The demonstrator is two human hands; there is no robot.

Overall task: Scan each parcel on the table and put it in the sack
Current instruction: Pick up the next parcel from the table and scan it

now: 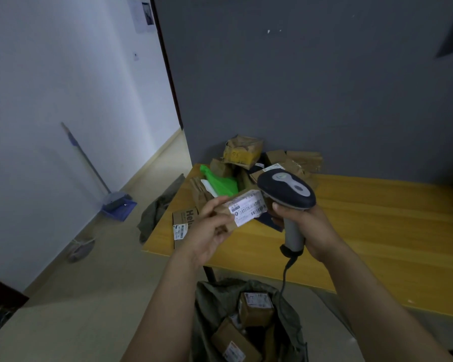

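The left hand [209, 233] holds a small brown cardboard parcel with a white barcode label [246, 210], fingers curled round its near end, label side up. It is lifted above the yellow wooden counter [377, 226]. The right hand [309, 226] grips the grey handle of a dark blue and grey handheld barcode scanner [287, 190]. The scanner's head sits just beside the parcel's right edge, and its black cable [285, 273] hangs down toward the floor.

Below the hands, an olive-green fabric sack [212, 296] stands open on the floor against the counter's front edge, with labelled brown boxes [256, 307] inside.

At the counter's far left corner lies a heap of crumpled brown parcels [243, 150] with a bright green plastic bag [220, 184] among them. A brown box printed with dark letters [183, 220] lies at the left edge.
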